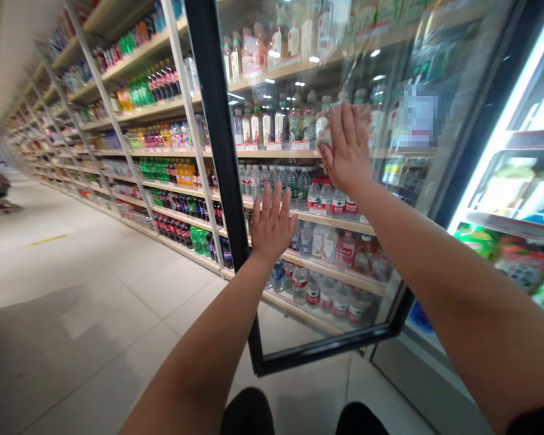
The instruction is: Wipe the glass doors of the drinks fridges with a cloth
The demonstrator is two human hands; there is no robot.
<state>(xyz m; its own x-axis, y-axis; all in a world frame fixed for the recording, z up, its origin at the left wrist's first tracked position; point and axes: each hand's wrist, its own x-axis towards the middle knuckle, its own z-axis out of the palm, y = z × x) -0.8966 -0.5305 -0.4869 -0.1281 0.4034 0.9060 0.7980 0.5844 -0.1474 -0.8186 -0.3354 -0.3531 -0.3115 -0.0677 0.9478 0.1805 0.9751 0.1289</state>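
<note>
A black-framed glass door (230,181) stands open in front of me. My left hand (272,225) lies flat against the lower middle of its pane, fingers stretched and spread, holding nothing. Higher up and to the right, my right hand (350,148) presses a pale, crumpled cloth (366,116) to the glass. Most of the cloth is hidden under the palm and fingers; its edges show on both sides. Streaks and reflections mark the pane above that hand.
Behind the glass and off to the left run long shelves (163,109) of bottled drinks. On the right, a lit refrigerator (517,226) holds packaged goods. Pale tiles cover the floor (118,302). My dark-clad knees (248,414) show at the bottom.
</note>
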